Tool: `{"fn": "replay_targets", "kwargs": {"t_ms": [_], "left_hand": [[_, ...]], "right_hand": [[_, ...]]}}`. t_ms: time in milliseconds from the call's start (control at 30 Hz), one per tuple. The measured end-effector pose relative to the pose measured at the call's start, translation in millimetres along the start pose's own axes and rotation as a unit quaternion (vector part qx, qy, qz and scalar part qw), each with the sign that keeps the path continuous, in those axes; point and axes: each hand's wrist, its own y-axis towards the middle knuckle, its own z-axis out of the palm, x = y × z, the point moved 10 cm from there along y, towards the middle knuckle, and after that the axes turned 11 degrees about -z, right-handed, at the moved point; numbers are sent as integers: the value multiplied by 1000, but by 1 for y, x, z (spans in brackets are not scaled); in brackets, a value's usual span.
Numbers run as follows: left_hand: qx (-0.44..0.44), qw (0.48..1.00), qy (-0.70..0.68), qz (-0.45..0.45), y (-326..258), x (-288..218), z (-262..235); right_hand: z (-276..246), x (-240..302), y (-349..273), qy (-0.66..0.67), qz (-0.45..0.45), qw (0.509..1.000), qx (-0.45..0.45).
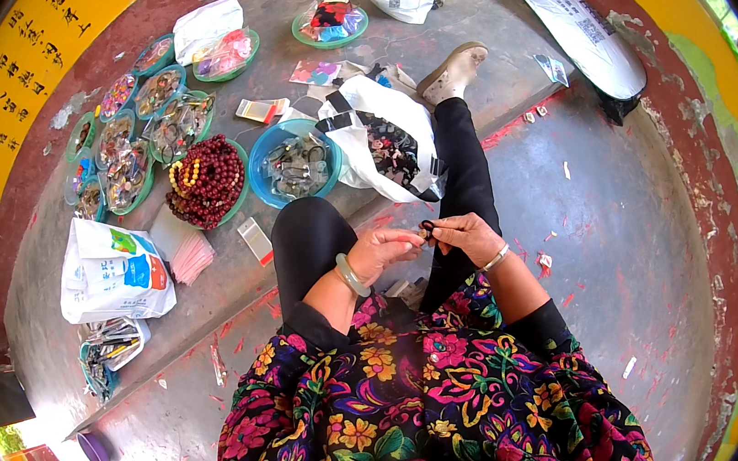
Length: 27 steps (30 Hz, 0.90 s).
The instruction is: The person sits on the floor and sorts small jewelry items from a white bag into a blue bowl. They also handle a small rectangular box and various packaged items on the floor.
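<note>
In front of my knees both hands meet over a small dark looped piece [427,227], too small to name surely. My left hand [381,253], below a pale bangle, pinches its left side at a light-coloured bit. From the other side, the thumb and fingertips of my right hand [473,238] grip it. Just beyond them stands an open white bag [355,103] full of small dark and pinkish pieces. Left of that bag is a blue basin [260,172] with clear packets of small goods.
Dark red bead strings fill a green basin [244,187] at left. Several more basins of packets stand behind it. A white printed bag [107,272] and a tub of tools [129,341] sit farther left. A low step edge [241,314] crosses the floor; a long white wrapped object [569,22] lies far right.
</note>
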Motion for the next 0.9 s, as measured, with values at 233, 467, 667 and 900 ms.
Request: {"fn": "replay_targets", "kwargs": {"t_ms": [233, 467, 667, 900], "left_hand": [[-15, 999, 41, -11, 0, 1, 1], [-20, 996, 76, -31, 2, 9, 1], [-16, 991, 122, -46, 7, 17, -1], [-12, 991, 129, -29, 6, 13, 1]], "right_hand": [[3, -1, -1, 26, 4, 1000, 15], [4, -7, -3, 104, 7, 994, 37], [-7, -27, -5, 56, 51, 997, -4], [0, -21, -6, 63, 88, 994, -32]]}}
